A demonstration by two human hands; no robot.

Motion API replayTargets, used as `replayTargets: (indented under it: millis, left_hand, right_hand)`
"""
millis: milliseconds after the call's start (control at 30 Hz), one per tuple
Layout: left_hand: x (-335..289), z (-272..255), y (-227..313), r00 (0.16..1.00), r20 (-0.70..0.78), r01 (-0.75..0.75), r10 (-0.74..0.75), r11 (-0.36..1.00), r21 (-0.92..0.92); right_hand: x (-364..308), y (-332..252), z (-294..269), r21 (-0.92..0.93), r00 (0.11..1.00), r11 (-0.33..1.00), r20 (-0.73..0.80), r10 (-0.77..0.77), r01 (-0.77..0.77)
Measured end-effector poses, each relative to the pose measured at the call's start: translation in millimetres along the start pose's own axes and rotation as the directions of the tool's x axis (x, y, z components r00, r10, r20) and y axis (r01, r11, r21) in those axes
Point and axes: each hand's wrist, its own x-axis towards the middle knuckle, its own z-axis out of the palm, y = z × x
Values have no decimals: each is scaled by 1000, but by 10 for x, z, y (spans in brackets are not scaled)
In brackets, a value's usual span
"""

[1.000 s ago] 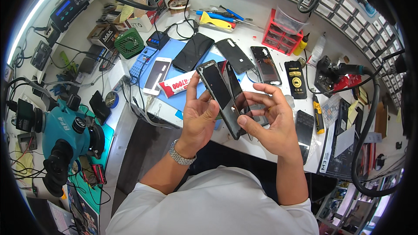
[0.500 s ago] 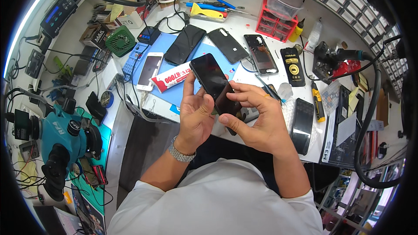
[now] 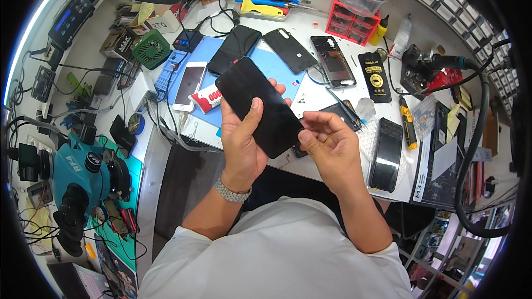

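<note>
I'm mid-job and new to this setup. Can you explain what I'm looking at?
There's no machine arm here: these are a person's own bare hands, seen from above by a wide camera worn on their head, so edges curve. The left hand holds a black phone-shaped slab; the right hand has its fingertips at the slab's lower corner. Whether they grip it is hard to tell. Beyond, on the white bench, are a blue mat, a white phone and a red drawer box. A teal microscope stands at the left.
</note>
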Motion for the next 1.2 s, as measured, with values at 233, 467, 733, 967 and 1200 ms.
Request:
replayTargets:
  millis: [233,467,733,967,1200]
  left_hand:
    - [-10,12,-56,1000,-18,-5,6,999,50]
    - [-24,34,13,1000,-1,0,0,1000,1]
    - [-35,35,2,996,70,-58,52,995,78]
    - [-20,59,7,996,-64,-55,57,998,36]
    - [22,-44,-66,988,-144,59,-61,998,-19]
  right_hand:
    - [-8,47,71,92,996,992,19,88,-89]
    - [-6,164,68,180,998,984,67,5,-17]
    - [10,338,3,223,995,975,89,-36,16]
    - [-44,302,125,321,992,946,97,-76,41]
    - [-51,258,273,186,989,974,55,-139,126]
